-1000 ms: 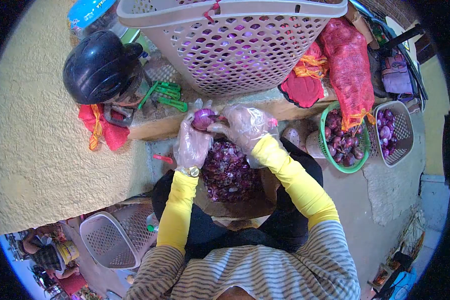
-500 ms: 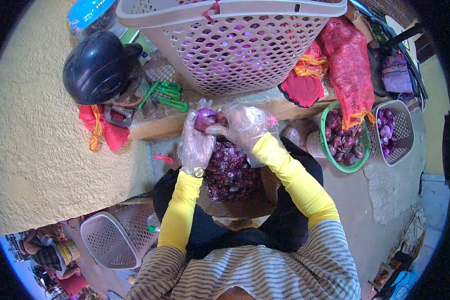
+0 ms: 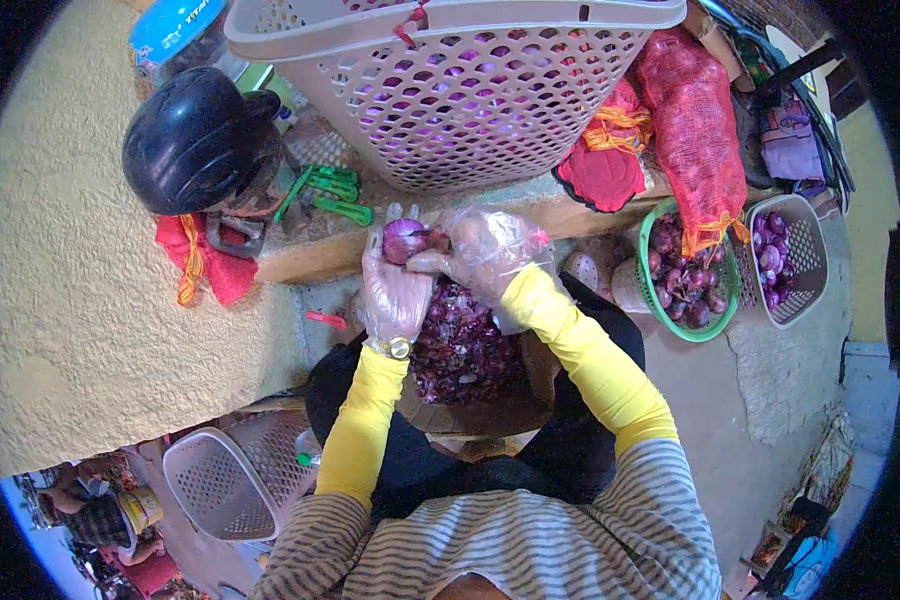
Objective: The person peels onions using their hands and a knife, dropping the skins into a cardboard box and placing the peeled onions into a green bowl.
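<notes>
Working at onion skin, by the look of it: that's the step in hand, judging from the pose and the loose peels below. Nearest me, striped top, yellow sleeves, dark trousers, with a box [image 3: 450, 419] between the legs holding a heap of purple peels [image 3: 465, 350]. Above its far side, both hands, in clear plastic gloves. Left hand [image 3: 395, 290], watch [image 3: 398, 348] at the wrist: grasping the onion [image 3: 404, 241], palm up, fingers round it. Right hand [image 3: 490, 255]: bent in, thumb and fingertips at the onion's right side; can't tell whether they pinch a flap of skin or hide a small blade. Next move, I'd judge, calls for a steady left grip and a careful right pull, clear of the left fingers.

Just left of the box, a red piece [image 3: 326, 319], too small to identify. Beyond the hands, the ledge [image 3: 310, 262], bearing green handles [image 3: 335, 185], a dark helmet [image 3: 190, 140] and a tall crate [image 3: 490, 20] with onions showing through its holes. Right of that, a red net bag [image 3: 692, 130], its tied end hanging over a green basket [image 3: 694, 335] of onions; a grey basket [image 3: 816, 275] of purple ones beside it.
</notes>
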A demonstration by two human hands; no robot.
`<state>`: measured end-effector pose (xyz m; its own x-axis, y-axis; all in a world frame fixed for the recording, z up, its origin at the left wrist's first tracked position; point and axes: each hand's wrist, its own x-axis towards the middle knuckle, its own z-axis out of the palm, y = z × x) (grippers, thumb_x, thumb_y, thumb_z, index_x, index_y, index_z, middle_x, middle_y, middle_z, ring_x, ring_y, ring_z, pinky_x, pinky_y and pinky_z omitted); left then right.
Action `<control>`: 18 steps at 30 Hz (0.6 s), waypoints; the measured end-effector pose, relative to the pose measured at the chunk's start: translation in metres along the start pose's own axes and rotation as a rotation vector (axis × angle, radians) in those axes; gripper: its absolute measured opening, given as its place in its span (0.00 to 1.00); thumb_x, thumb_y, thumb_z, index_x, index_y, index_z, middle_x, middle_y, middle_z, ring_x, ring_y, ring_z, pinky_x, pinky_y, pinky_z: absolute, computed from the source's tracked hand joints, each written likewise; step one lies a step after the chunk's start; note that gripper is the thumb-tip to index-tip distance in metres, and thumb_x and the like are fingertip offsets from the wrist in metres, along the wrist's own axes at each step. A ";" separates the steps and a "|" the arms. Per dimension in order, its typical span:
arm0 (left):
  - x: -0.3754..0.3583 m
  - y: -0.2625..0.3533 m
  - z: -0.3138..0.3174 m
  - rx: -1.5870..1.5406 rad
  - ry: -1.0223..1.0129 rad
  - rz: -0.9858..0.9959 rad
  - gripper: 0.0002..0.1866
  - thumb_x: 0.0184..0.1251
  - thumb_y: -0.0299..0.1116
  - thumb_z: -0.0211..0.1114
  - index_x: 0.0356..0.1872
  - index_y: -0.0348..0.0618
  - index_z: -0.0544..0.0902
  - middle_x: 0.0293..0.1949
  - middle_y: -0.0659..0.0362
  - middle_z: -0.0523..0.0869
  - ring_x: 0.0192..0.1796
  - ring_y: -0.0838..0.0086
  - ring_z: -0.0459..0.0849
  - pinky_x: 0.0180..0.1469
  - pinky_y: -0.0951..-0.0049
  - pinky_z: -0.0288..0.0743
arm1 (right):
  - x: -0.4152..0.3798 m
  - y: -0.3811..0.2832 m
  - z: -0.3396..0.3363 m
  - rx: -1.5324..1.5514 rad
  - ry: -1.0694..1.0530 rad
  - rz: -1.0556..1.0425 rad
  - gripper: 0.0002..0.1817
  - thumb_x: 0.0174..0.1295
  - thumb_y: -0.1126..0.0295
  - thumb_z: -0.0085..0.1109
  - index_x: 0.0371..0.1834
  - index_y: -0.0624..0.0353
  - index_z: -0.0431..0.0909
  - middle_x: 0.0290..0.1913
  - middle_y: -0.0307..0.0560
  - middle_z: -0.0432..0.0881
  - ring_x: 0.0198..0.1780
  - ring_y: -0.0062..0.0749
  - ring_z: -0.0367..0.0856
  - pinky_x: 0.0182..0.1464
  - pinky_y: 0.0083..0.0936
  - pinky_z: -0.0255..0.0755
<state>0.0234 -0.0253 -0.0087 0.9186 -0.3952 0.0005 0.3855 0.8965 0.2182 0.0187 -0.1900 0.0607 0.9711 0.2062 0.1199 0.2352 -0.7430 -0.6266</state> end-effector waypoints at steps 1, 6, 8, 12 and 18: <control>0.000 0.000 0.001 0.000 0.000 -0.002 0.26 0.82 0.45 0.49 0.73 0.44 0.68 0.70 0.49 0.73 0.69 0.56 0.73 0.73 0.53 0.68 | 0.000 0.001 0.000 -0.001 0.015 0.006 0.31 0.54 0.38 0.69 0.36 0.59 0.85 0.35 0.60 0.86 0.39 0.57 0.86 0.44 0.51 0.77; 0.004 0.005 0.005 0.070 0.100 -0.038 0.27 0.81 0.46 0.49 0.75 0.46 0.66 0.73 0.51 0.70 0.70 0.58 0.72 0.74 0.53 0.65 | -0.002 0.000 -0.006 -0.020 -0.002 0.037 0.31 0.53 0.36 0.68 0.35 0.58 0.86 0.34 0.60 0.86 0.38 0.58 0.86 0.43 0.51 0.77; 0.002 0.006 0.005 0.103 0.086 -0.052 0.28 0.81 0.46 0.49 0.76 0.46 0.65 0.73 0.51 0.70 0.70 0.58 0.72 0.74 0.52 0.65 | -0.002 0.001 -0.006 -0.012 -0.009 0.035 0.31 0.53 0.36 0.68 0.36 0.58 0.86 0.34 0.60 0.86 0.38 0.58 0.86 0.42 0.51 0.77; 0.003 0.007 0.004 0.147 0.091 -0.090 0.28 0.81 0.45 0.48 0.76 0.47 0.64 0.72 0.51 0.70 0.70 0.57 0.72 0.73 0.52 0.66 | -0.004 -0.005 -0.014 -0.068 0.038 0.004 0.32 0.53 0.34 0.67 0.36 0.57 0.87 0.32 0.59 0.86 0.36 0.57 0.87 0.41 0.51 0.77; 0.003 0.007 0.017 0.193 0.162 -0.083 0.27 0.82 0.47 0.43 0.75 0.48 0.65 0.65 0.47 0.76 0.62 0.54 0.79 0.66 0.49 0.73 | -0.002 -0.008 -0.020 -0.109 0.003 0.035 0.33 0.52 0.33 0.67 0.34 0.56 0.87 0.30 0.58 0.86 0.35 0.55 0.87 0.41 0.50 0.77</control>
<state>0.0279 -0.0234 0.0090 0.8924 -0.4145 -0.1782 0.4507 0.8014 0.3933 0.0153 -0.1973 0.0805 0.9789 0.1770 0.1022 0.2040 -0.8144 -0.5432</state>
